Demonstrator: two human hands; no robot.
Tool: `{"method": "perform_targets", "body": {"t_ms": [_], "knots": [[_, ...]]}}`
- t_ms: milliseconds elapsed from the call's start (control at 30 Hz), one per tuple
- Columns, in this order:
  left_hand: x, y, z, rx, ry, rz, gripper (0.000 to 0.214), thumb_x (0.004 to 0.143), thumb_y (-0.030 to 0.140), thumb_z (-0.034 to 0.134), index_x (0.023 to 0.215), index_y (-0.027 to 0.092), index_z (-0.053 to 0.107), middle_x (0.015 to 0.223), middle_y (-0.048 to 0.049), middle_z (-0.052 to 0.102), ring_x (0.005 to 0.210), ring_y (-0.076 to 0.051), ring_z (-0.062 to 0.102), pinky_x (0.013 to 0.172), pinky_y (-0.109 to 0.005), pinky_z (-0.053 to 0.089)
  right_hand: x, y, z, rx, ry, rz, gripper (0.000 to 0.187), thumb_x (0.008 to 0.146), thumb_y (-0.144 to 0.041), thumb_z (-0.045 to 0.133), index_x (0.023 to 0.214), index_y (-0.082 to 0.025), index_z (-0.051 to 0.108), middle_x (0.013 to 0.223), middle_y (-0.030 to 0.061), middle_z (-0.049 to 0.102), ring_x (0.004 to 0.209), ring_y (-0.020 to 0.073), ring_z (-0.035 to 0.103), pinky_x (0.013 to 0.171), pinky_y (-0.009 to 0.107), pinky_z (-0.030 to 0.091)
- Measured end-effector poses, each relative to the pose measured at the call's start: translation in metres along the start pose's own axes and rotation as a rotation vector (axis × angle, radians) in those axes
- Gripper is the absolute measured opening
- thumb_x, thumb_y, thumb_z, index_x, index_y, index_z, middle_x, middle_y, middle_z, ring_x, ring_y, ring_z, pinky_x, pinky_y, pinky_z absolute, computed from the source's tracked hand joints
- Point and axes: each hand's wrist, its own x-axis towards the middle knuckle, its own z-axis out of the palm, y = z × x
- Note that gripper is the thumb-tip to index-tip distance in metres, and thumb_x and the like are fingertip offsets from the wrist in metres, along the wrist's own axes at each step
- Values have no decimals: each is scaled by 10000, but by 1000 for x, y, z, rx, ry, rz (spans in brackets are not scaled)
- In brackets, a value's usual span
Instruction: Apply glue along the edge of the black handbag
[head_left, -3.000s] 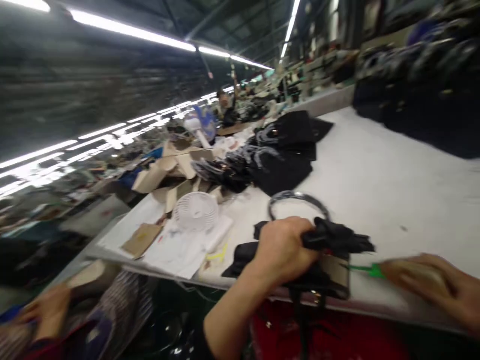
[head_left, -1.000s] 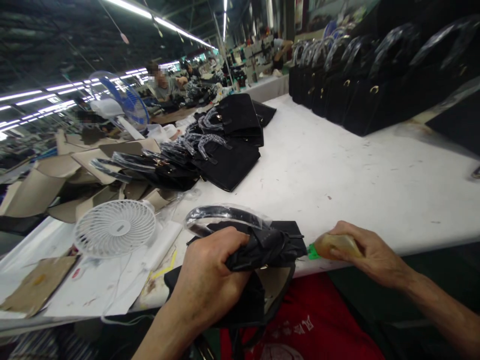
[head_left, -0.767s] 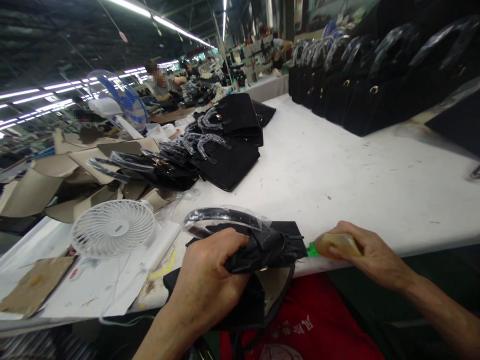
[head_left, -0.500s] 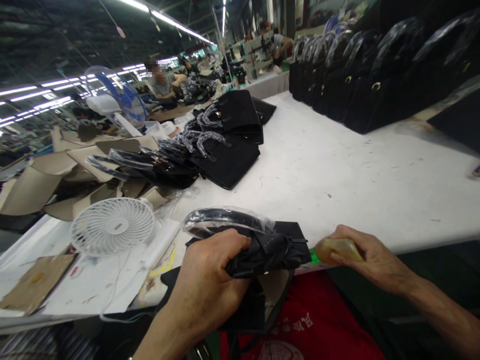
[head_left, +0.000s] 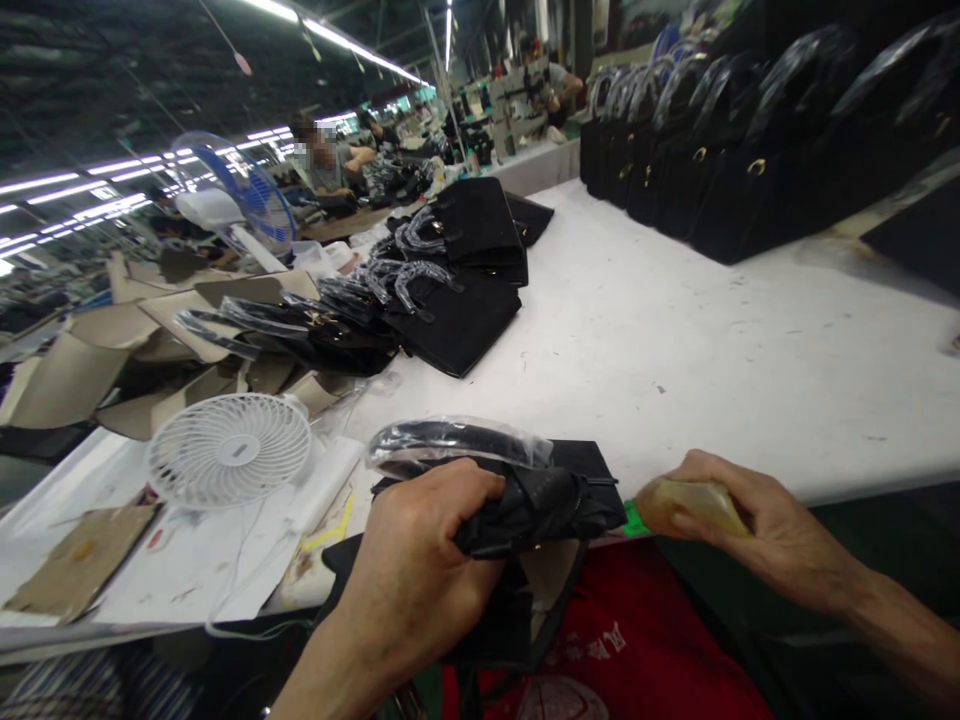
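Observation:
My left hand (head_left: 420,570) is closed round the bunched edge of a black handbag (head_left: 547,495) at the near edge of the white table (head_left: 712,340). The bag's handle (head_left: 450,440) is wrapped in clear plastic and lies just beyond my knuckles. My right hand (head_left: 750,525) squeezes a small yellowish glue bottle (head_left: 690,505), whose green tip (head_left: 634,520) touches the bag's right end.
A small white fan (head_left: 229,450) lies on papers at the left. Flat black handbags (head_left: 450,300) are piled mid-table, and upright black handbags (head_left: 712,150) line the far right. Cardboard pieces (head_left: 112,350), a blue fan (head_left: 255,200) and seated workers fill the left background.
The view swung from the left aisle onto the table three seconds ago. In the last second both hands and the bottle have drifted slightly right and toward me.

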Motion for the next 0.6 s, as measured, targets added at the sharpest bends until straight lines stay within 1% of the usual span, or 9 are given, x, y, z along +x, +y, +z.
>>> {"method": "perform_targets", "body": {"t_ms": [33,67,167,200,300,333,433,467,600], "knots": [[-1,0,0,-2,1,1,155,768,72,538,744,187,638,699,17,630,649,-131,585,572,-258,370,-1,-2,1,2,-33,4,246,985,-516,622,1009,-274,658,846,-12,652,727,167,614,652,282,485],[-1,0,1,-2,2,5,159,769,72,536,753,187,645,704,17,635,651,-132,588,573,-258,375,-2,-4,1,-3,-36,2,243,987,-514,622,1012,-275,663,850,-12,653,732,166,618,661,282,486],[-2,0,2,7,5,30,161,758,71,539,770,184,654,708,16,644,653,-134,593,572,-259,388,-4,-10,3,1,51,-2,247,990,-511,623,1058,-280,677,903,-3,675,782,175,643,708,291,497],[-1,0,2,9,11,41,162,753,69,538,765,184,651,702,17,643,650,-133,593,569,-257,389,-4,-11,4,16,51,5,251,987,-516,624,1056,-280,678,899,-3,677,782,175,644,703,288,498],[-1,1,2,4,39,57,177,747,62,529,766,187,652,695,20,654,643,-128,602,560,-250,396,-4,-15,5,37,-37,56,268,981,-539,622,997,-279,684,854,-10,677,742,169,629,658,275,488],[-1,1,2,5,43,58,186,745,62,528,778,190,660,695,22,661,646,-129,611,562,-249,403,-4,-15,5,27,-40,69,277,979,-547,621,988,-279,689,852,-9,681,743,171,630,660,278,487],[-3,1,3,20,39,53,204,739,73,533,815,193,681,707,23,684,656,-140,641,581,-257,440,-5,-16,4,-1,65,95,294,964,-567,633,1015,-286,700,890,-2,698,775,188,644,695,299,493],[-4,1,3,25,43,54,205,739,78,534,819,193,684,707,22,689,655,-143,649,584,-260,450,-5,-15,4,10,77,103,299,958,-573,638,1029,-288,698,902,-1,703,787,194,649,700,302,495],[-7,2,4,48,65,83,198,737,82,525,806,196,671,691,21,700,643,-154,673,568,-267,461,-6,-12,4,66,-77,164,330,950,-601,630,1008,-282,690,878,-1,714,770,201,644,669,300,495]]}}
